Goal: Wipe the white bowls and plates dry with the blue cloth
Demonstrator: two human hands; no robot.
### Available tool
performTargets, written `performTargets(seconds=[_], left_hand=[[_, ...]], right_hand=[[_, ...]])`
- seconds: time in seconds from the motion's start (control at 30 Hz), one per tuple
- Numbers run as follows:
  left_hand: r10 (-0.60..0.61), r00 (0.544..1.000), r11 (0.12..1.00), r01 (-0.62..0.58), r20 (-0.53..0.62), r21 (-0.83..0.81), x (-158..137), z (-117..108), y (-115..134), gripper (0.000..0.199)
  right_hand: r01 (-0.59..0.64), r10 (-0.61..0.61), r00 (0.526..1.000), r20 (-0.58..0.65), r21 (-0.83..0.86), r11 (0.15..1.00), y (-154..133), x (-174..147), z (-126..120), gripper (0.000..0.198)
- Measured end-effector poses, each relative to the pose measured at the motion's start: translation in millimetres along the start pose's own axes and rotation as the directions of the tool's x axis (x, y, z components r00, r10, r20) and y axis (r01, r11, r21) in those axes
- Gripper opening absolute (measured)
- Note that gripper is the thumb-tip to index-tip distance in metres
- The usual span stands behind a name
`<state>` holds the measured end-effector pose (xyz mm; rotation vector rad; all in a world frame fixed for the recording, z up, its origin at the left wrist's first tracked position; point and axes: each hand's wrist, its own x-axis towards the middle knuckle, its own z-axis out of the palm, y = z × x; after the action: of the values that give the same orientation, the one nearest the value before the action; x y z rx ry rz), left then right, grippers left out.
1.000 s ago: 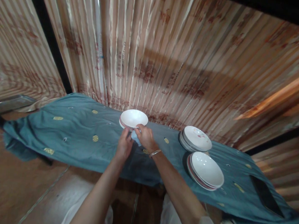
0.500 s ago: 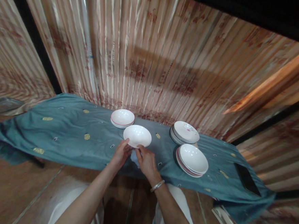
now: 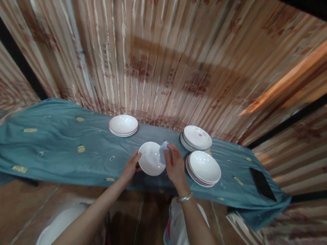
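Note:
A white bowl [image 3: 149, 159] is held up over the front part of the cloth-covered table, its inside facing me. My left hand [image 3: 131, 167] grips its left rim, with the fingers partly hidden beneath. In my right hand [image 3: 175, 166] is a bunched pale cloth [image 3: 163, 153], which lies against the bowl's right inner side. Just right of that hand stands a stack of white bowls [image 3: 204, 167], some with reddish rims. Behind it is a stack of plates [image 3: 197, 137] with a floral print on top.
Red-rimmed white bowls [image 3: 123, 125] are stacked at the back left. A dark phone-like slab [image 3: 262, 184] lies near the table's right end. The green patterned tablecloth [image 3: 58, 145] drapes over the edges, and a pleated curtain [image 3: 153, 62] hangs behind.
My right hand has risen from the bowl's lower edge to its right side, bringing the pale cloth up from below to the inside. The bowl has tilted toward me. The view has shifted slightly.

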<state>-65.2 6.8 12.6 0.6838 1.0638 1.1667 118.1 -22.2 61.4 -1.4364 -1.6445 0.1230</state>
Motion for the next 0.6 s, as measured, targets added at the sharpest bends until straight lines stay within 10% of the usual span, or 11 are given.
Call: performTargets(seconds=[0.23,0.6], left_hand=[[0.071,0.993,0.996,-0.065,-0.097,0.065,6,4,-1,0.042],[0.083,0.993,0.996,-0.079,-0.078,0.046,1,9,9,0.031]], right_hand=[[0.274,-0.053,0.830,0.555,-0.324,0.906,7,-12,35,0.026],[0.030,0.136,0.933,0.333,-0.449,0.893,13,10,50,0.024]])
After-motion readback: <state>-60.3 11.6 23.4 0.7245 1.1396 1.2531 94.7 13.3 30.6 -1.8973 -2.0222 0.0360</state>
